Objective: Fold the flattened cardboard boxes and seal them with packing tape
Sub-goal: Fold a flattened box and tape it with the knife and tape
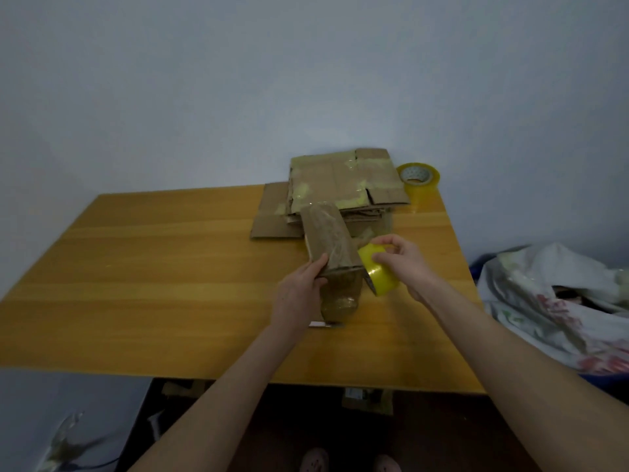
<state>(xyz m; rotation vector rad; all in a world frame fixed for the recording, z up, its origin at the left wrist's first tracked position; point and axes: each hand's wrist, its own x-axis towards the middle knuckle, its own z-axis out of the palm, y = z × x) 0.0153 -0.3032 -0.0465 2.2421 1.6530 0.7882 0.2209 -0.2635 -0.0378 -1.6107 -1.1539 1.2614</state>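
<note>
**Item:** small folded brown cardboard box (330, 240), tilted, held between the hands.
**Left hand** (299, 294): grips the box's near end, thumb on top.
**Right hand** (405, 264): fingers curled round a yellow packing-tape roll (377, 270) that touches the box's right side.
**Loose clear tape** (340, 299): hangs just below the left thumb.
**Handling:** likely best to pinch the flaps shut, draw the tape taut and smooth it flat.
**Stock:** flattened brown cardboard stack (340, 178), beyond both hands.
</note>
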